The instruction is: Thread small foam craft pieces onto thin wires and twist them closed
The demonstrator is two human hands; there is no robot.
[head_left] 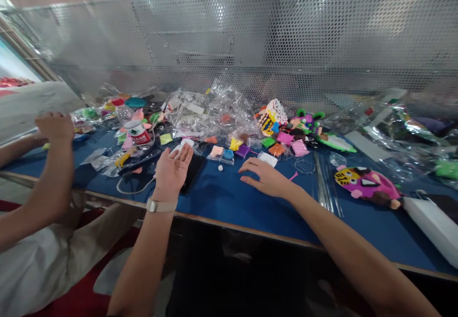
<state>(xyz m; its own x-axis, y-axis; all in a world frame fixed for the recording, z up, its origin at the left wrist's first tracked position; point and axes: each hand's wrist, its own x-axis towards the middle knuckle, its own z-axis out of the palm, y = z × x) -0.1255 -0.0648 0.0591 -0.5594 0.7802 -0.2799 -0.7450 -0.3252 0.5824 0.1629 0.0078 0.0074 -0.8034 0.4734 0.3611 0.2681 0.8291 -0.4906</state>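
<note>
My left hand (pixel 174 169) is held palm up over the table's front, its fingers stretched out and no object visible on the palm. A dark flat object (pixel 194 168) lies under and beside it, with something white behind the fingertips. My right hand (pixel 263 176) hovers palm down over the blue tabletop, fingers loosely apart with nothing in them. A small white ball (pixel 220 168) sits on the table between my hands. Just beyond my right hand lies a white packet (pixel 267 159). Small packets of coloured clay, among them a purple one (pixel 243 150) and an orange one (pixel 276 149), lie behind it.
Crumpled clear plastic bags (pixel 229 109) pile up along a perforated metal panel (pixel 229 35). A pink and yellow clay-covered piece (pixel 372 185) and a white box (pixel 434 224) lie right. A white-and-red cup (pixel 138 132) stands left, near another person's raised hand (pixel 55 126).
</note>
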